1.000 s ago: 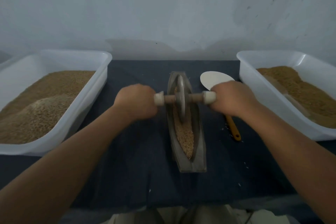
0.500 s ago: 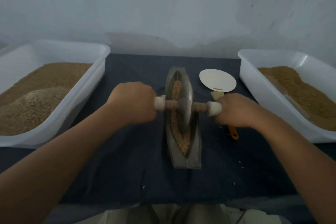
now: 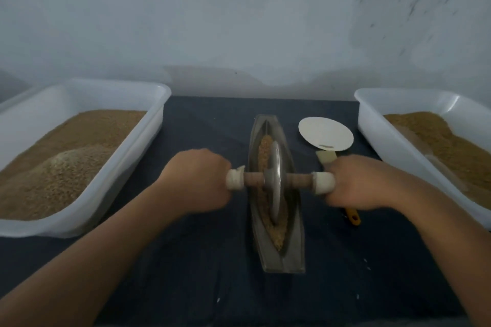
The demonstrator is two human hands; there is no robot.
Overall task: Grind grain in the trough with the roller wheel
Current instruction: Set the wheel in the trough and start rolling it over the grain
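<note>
Left: a white plastic tub (image 3: 127, 167) holding brown grain stands on the dark cloth (image 3: 207, 127), well apart from the work.

Left hand (image 3: 196, 180): fingers wrapped tightly round the left end of the axle, back of the hand up, forearm reaching in straight from the near left.

Centre: the boat-shaped trough (image 3: 289, 255) lies lengthwise, pointing away from the person, with grain (image 3: 264, 148) along its groove. The roller wheel (image 3: 275, 186) stands upright in the groove about mid-length, its edge in the grain.

Judgement: the wheel looks like a heavy, rigid metal disc, liable to tip sideways unless the axle is kept level. The white-wrapped axle ends are the proper holds.

Right hand (image 3: 356, 183): fingers clasped round the right axle end, mirroring the left.

Beyond it lie a white round plate (image 3: 325, 133) and a yellow-handled scraper (image 3: 353, 216), partly hidden.

Right: a second white tub (image 3: 372, 127) with grain.
</note>
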